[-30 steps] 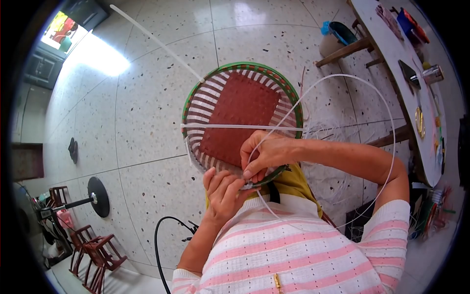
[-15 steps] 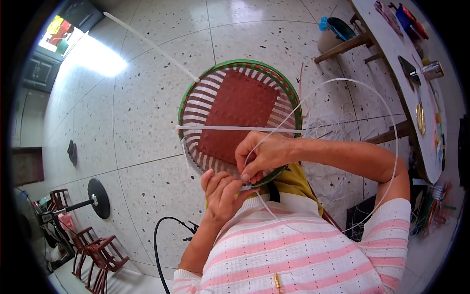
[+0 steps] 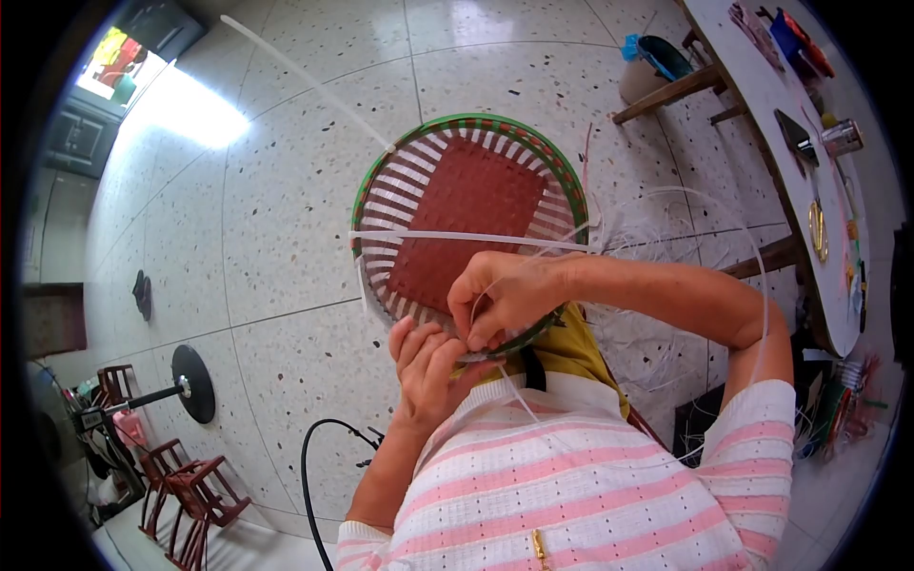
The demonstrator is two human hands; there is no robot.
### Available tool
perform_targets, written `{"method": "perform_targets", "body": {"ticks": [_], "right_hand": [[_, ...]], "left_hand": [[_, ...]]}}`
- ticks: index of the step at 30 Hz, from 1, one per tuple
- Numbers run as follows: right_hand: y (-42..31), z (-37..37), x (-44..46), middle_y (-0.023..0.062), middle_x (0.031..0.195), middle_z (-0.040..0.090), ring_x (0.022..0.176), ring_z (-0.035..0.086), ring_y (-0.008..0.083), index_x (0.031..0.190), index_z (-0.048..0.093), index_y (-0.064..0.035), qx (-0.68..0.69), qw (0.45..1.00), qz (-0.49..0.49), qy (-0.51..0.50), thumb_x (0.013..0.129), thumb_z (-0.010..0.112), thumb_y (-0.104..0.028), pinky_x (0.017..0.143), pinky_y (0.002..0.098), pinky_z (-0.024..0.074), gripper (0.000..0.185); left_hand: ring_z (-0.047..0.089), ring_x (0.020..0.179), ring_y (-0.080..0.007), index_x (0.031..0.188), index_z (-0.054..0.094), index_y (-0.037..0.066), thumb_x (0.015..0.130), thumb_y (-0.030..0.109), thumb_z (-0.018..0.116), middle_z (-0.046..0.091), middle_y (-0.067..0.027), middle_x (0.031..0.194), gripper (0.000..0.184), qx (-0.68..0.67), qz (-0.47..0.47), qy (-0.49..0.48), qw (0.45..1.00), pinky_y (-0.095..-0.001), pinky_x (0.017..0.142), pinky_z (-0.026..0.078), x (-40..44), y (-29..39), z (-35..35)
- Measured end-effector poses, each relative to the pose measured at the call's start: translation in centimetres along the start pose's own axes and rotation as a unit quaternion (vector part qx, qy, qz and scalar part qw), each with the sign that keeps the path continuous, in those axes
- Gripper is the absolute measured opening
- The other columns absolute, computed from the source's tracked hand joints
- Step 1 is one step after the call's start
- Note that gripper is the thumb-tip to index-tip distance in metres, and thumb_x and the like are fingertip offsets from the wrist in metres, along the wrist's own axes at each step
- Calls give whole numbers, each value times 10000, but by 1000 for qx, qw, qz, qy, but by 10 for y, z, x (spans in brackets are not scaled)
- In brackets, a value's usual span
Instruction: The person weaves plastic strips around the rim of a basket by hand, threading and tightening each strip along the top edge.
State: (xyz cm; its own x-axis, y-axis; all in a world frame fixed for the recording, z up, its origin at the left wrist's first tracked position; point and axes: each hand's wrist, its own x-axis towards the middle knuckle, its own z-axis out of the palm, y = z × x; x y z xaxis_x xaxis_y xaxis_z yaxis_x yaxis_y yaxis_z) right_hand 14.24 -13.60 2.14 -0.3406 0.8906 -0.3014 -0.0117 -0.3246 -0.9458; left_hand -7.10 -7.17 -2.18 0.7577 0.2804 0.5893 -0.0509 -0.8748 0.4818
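A round woven basket (image 3: 464, 205) rests at my lap, with a dark red bottom, red and white sides and a green rim. My left hand (image 3: 428, 369) is closed on the near edge of the basket, thumb and fingertips at the rim. Just inside that edge, my right hand (image 3: 509, 295) pinches a thin white plastic strip (image 3: 764, 295), which loops out to the right and back over my lap. A wider white strip (image 3: 457, 235) spans the basket from side to side. Another white strip (image 3: 309, 86) sticks out from the far left rim. The fingertips hide the exact spot where the strip meets the rim.
On the right stands a long table (image 3: 752, 71) holding scissors (image 3: 817, 231), a phone (image 3: 796, 136) and a metal can (image 3: 842, 138). A bin (image 3: 645, 76) is beside it. Loose white strands (image 3: 647, 276) lie on the floor. Small chairs (image 3: 200, 485) and a stand (image 3: 193, 385) are at left.
The loop of thin strip has swung lower and looks blurred. My right hand has shifted slightly left. The basket has tipped a little, and the wider strip across it has moved up at its left.
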Motion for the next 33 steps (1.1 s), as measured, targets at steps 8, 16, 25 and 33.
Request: {"method": "perform_targets", "body": {"ticks": [8,16,25,33], "right_hand": [[3,-12,-2,59,791,719,701,688,118,863,719,35,22,999,18,16,818,796,-56,646,243,574,127],[1,-21,-6,72,828,731,751,699,113,923,742,30,38,997,64,24,830,810,-121,678,236,587,190],[10,-23,-1,74,833,725,752,695,118,920,739,39,86,993,79,12,801,835,-143,677,231,589,238],[2,-25,-2,42,831,731,748,680,96,911,751,11,19,997,72,-15,815,829,-152,682,222,558,205]], "left_hand": [[627,852,-257,841,630,85,613,290,935,652,-40,787,432,-23,-14,-2,1000,-477,1044,383,16,-4,1],[634,915,-255,854,642,88,659,140,870,658,-48,828,305,-58,-23,-80,995,-446,1061,366,33,-9,-13],[629,927,-267,862,659,82,680,74,828,662,-53,837,248,-94,-38,-78,992,-465,1087,334,34,-6,-15],[630,904,-268,850,640,82,660,56,822,654,-54,821,264,-92,-37,-76,992,-462,1077,357,38,-6,-14]]}}
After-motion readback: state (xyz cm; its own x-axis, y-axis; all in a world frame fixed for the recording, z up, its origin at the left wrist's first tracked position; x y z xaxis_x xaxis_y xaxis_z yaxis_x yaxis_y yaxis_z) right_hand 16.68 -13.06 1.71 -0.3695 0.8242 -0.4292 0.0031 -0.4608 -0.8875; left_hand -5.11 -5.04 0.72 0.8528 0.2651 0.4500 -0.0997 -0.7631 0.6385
